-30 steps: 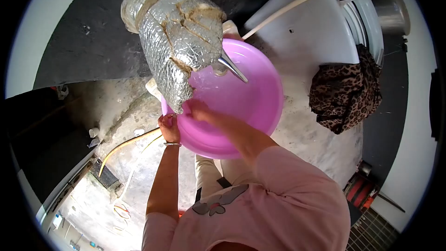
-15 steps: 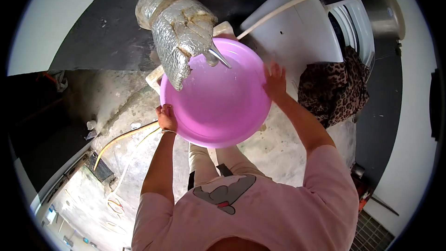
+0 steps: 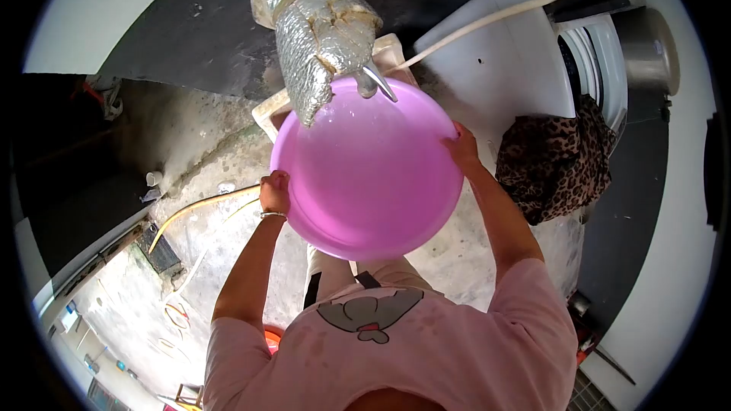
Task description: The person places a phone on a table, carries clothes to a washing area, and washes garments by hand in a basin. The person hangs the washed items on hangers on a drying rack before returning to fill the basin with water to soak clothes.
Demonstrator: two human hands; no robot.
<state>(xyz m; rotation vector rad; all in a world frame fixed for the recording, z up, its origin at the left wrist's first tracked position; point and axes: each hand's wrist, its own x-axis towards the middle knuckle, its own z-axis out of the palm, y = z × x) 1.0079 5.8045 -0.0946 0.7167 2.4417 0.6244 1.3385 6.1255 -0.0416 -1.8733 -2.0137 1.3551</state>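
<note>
A large pink plastic basin (image 3: 373, 190) is held between my two hands, in front of my legs. My left hand (image 3: 276, 192) grips its left rim, fingers curled over the edge. On the opposite side, my right hand (image 3: 461, 146) is closed on the right rim. The far part of the basin lies under a thick bundle wrapped in silver foil (image 3: 327, 38). A shiny metal lever (image 3: 381, 82) sticks out of the bundle's lower end. The inside of the basin looks wet, with whitish streaks; how much water it holds I cannot tell.
Behind the basin shows the edge of a pale sink (image 3: 268, 116). A white washing machine (image 3: 487, 46) stands at right, with a pale hose (image 3: 495, 1) across it and leopard-print cloth (image 3: 554, 156) hanging there. A yellow hose (image 3: 202, 204) runs over the floor at left.
My right hand, spread against the basin's right side before, has closed on its rim. The basin has come slightly toward my body relative to the foil bundle. The view has shifted.
</note>
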